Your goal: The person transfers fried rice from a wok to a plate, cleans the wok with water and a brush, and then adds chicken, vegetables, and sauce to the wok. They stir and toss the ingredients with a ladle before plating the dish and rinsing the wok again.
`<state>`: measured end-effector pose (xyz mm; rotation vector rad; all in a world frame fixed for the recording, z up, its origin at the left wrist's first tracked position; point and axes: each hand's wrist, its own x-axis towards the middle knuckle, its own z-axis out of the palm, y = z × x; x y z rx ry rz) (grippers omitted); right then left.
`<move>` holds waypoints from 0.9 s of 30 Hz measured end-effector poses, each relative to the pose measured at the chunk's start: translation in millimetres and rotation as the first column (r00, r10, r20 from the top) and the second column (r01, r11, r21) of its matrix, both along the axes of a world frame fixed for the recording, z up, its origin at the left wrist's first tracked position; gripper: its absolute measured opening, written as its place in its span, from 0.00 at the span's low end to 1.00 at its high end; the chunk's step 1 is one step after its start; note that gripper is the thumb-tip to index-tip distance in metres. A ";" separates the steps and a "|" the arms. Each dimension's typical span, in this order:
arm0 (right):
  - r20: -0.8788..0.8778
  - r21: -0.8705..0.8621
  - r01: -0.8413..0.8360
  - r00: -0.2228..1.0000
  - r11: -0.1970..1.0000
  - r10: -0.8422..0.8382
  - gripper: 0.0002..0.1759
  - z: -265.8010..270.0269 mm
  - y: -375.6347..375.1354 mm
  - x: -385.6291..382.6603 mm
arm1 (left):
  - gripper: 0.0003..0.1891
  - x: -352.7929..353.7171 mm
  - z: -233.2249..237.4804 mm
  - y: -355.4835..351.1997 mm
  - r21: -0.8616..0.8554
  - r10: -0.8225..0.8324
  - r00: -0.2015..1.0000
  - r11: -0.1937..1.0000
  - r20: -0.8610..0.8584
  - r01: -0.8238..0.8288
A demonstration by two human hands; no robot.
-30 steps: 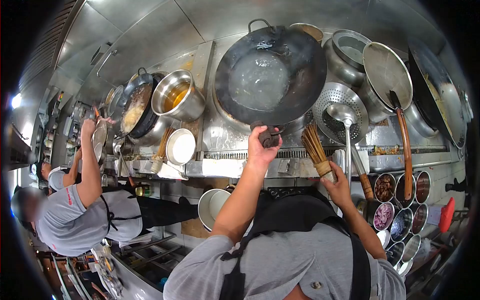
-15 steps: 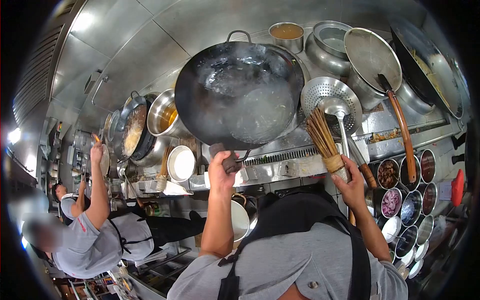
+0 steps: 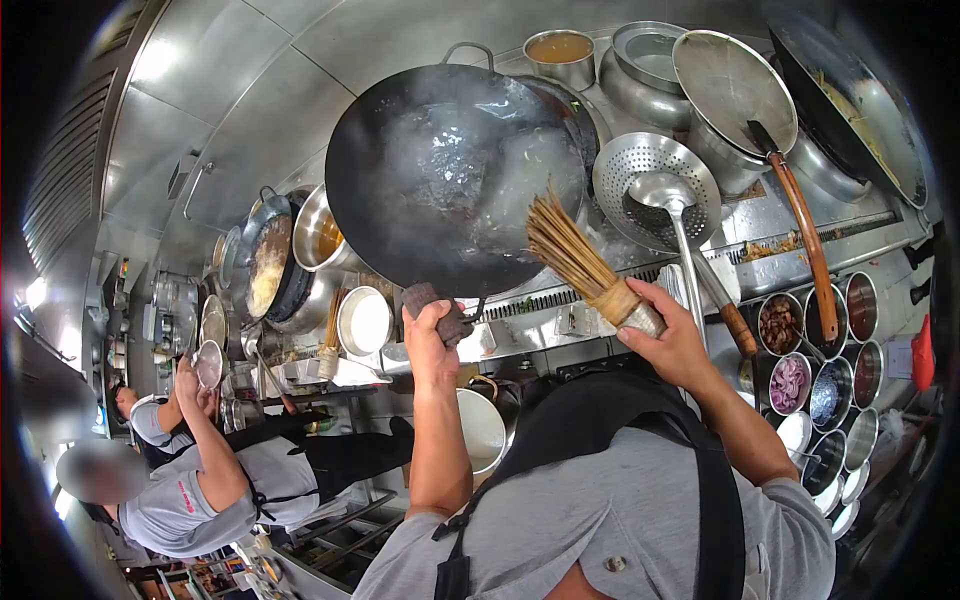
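My left hand (image 3: 432,350) is closed around a dark pad (image 3: 422,297) on the near loop handle of a large black wok (image 3: 370,180). Steam rises from the wok, and a shiny wet pool lies inside. In my right hand (image 3: 672,342) is a bamboo wok brush (image 3: 580,255), gripped by its bound end. Its bristle tips overlap the wok's right rim in this view. Just right of the brush, a steel ladle (image 3: 662,190) rests in a perforated skimmer (image 3: 625,180).
A mesh strainer (image 3: 715,75) sits over a pot at the right. Several seasoning tins, one with sliced onion (image 3: 789,383), stand at the far right. Left of the wok are a white container (image 3: 365,322) and a pot of oil (image 3: 318,238). A co-worker (image 3: 200,500) stands at the left.
The brush in my right hand has swung left to the wok's rim. The wok has shifted slightly left, with the pool inside moving. The co-worker's raised arm has come down.
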<state>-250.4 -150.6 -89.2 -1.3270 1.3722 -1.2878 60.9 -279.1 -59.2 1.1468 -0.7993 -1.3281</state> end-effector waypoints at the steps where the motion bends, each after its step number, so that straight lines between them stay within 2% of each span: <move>1: -0.010 0.004 -0.024 1.000 1.000 0.024 0.36 0.3 -1.2 -0.6 | 0.21 2.3 -1.5 -1.0 0.000 0.008 1.000 1.000 -0.002 -0.008; 10: 0.067 0.028 -0.121 0.991 0.992 0.119 0.38 5.3 -2.5 -7.8 | 0.23 4.1 21.5 8.1 -0.034 0.047 0.996 0.998 0.082 -0.044; 12: 0.101 0.023 -0.100 0.990 0.995 0.097 0.35 1.6 -4.6 -8.8 | 0.24 5.4 29.0 10.2 -0.055 0.051 0.991 0.998 0.124 -0.044; 16: 0.161 -0.002 -0.117 0.980 0.993 0.116 0.34 3.2 -21.5 -10.4 | 0.20 -0.8 46.1 15.4 -0.091 0.055 0.976 0.995 0.213 -0.036; 19: 0.002 0.039 -0.168 0.986 0.985 0.168 0.35 17.8 -50.2 -11.7 | 0.21 -6.2 56.3 16.5 -0.114 0.065 0.960 0.993 0.271 -0.035; 21: -0.080 -0.045 -0.180 0.981 0.983 0.176 0.35 15.0 -80.2 -1.9 | 0.21 -13.8 65.4 19.3 -0.130 0.063 0.942 0.991 0.330 -0.021; 26: -0.141 0.070 -0.237 0.959 0.969 0.245 0.34 32.0 -131.6 34.8 | 0.21 -39.4 81.4 30.0 -0.177 0.087 0.860 0.984 0.503 0.004; 27: -0.130 0.030 -0.214 0.968 0.976 0.216 0.34 28.2 -130.4 37.7 | 0.22 -45.0 83.1 35.1 -0.181 0.099 0.834 0.984 0.543 0.001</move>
